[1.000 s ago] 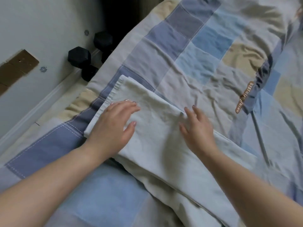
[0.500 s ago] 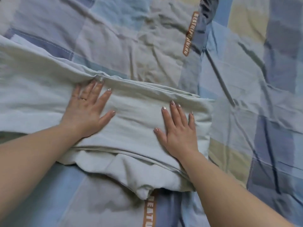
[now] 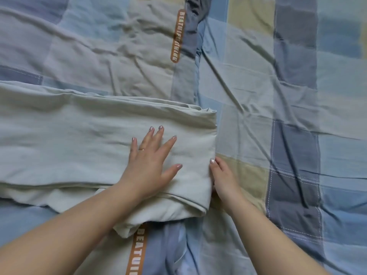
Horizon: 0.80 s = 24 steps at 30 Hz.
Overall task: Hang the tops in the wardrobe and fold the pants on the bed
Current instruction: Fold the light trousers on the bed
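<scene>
Pale green pants (image 3: 79, 135) lie folded lengthwise across the patchwork bed cover (image 3: 288, 100), running from the left edge of the view to a straight end near the middle. My left hand (image 3: 151, 165) presses flat on the pants close to that end, fingers spread. At the end's right edge, my right hand (image 3: 224, 179) pinches the fabric, thumb against the edge and fingertips partly hidden under it. No tops and no wardrobe are in view.
The cover is a wrinkled quilt of blue, grey and beige squares. An orange lettered strip (image 3: 177, 36) runs along a dark fold above the pants, and a second lettered strip (image 3: 140, 249) shows below them. Bare quilt stretches to the right.
The view has swung right along the pants. My left hand slid right to the end of the pants. My right hand left the top of the fabric and took hold of its right edge.
</scene>
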Each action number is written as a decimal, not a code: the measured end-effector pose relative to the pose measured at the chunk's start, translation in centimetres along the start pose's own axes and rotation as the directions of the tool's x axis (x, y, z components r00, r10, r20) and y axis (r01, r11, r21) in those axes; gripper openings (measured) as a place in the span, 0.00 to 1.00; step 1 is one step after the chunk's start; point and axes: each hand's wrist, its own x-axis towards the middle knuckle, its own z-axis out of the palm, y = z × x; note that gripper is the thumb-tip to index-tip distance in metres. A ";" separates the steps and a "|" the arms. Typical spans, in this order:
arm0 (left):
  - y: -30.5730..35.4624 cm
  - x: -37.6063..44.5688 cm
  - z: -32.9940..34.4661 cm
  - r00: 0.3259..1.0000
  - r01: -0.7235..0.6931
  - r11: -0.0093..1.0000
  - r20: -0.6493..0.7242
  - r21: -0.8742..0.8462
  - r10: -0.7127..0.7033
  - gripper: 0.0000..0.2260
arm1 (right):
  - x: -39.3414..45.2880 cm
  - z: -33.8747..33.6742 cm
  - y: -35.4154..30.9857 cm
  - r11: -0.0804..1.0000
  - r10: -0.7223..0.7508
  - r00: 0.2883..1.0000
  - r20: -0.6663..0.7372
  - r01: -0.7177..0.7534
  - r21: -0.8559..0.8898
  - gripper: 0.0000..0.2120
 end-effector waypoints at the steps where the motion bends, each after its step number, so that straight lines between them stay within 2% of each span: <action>1: 1.0 0.5 1.0 0.997 0.072 0.996 -0.005 -0.060 -0.072 0.31 | -0.3 0.0 0.4 0.995 0.061 0.996 0.072 -0.066 0.078 0.14; 3: 2.0 0.9 2.8 0.993 0.121 0.992 -0.011 -0.019 -0.121 0.33 | -0.7 -0.2 0.9 0.980 0.105 0.979 0.175 -0.132 0.151 0.15; 6: 1.4 0.1 4.9 0.998 0.062 0.975 -0.009 0.214 -0.061 0.34 | -1.3 -0.8 1.6 0.993 0.052 0.974 0.218 -0.074 0.095 0.18; 10: 1.5 -0.1 5.0 0.998 0.062 0.980 -0.024 0.188 -0.058 0.37 | -2.1 -2.1 2.1 0.977 0.036 0.994 0.100 -0.056 0.205 0.13; 15: 2.2 -2.0 4.6 0.999 -0.029 0.986 0.043 0.163 0.022 0.36 | -4.0 -2.2 2.7 0.939 0.086 0.958 0.274 -0.170 0.300 0.13; 17: 2.4 -2.6 4.2 0.998 -0.016 0.998 0.059 0.068 0.012 0.35 | -4.6 -2.2 2.4 0.926 0.046 0.963 0.266 -0.141 0.350 0.15; 19: 2.9 -2.4 3.3 0.993 0.114 0.966 0.054 -0.233 -0.104 0.32 | -5.3 -2.1 1.2 0.919 -0.014 0.957 0.291 -0.102 0.380 0.18; 20: 3.2 -2.0 2.4 0.978 0.206 0.876 0.070 -0.437 -0.195 0.28 | -5.7 -2.0 0.3 0.923 -0.066 0.949 0.308 -0.059 0.381 0.20; 21: 3.4 -1.5 1.3 0.952 0.286 0.710 0.110 -0.644 -0.284 0.25 | -6.2 -1.9 -0.8 0.929 -0.126 0.937 0.325 -0.003 0.369 0.22; 22: 3.7 -1.1 -0.1 0.925 0.334 0.492 0.181 -0.804 -0.333 0.22 | -6.7 -1.7 -2.1 0.936 -0.185 0.918 0.350 0.056 0.346 0.25; 23: 3.8 -0.8 -1.7 0.913 0.347 0.300 0.247 -0.889 -0.325 0.21 | -7.4 -1.4 -3.6 0.944 -0.236 0.894 0.380 0.117 0.310 0.25; 24: 3.7 -0.5 -3.3 0.913 0.354 0.172 0.299 -0.919 -0.279 0.20 | -8.1 -1.0 -5.1 0.947 -0.277 0.868 0.413 0.174 0.270 0.26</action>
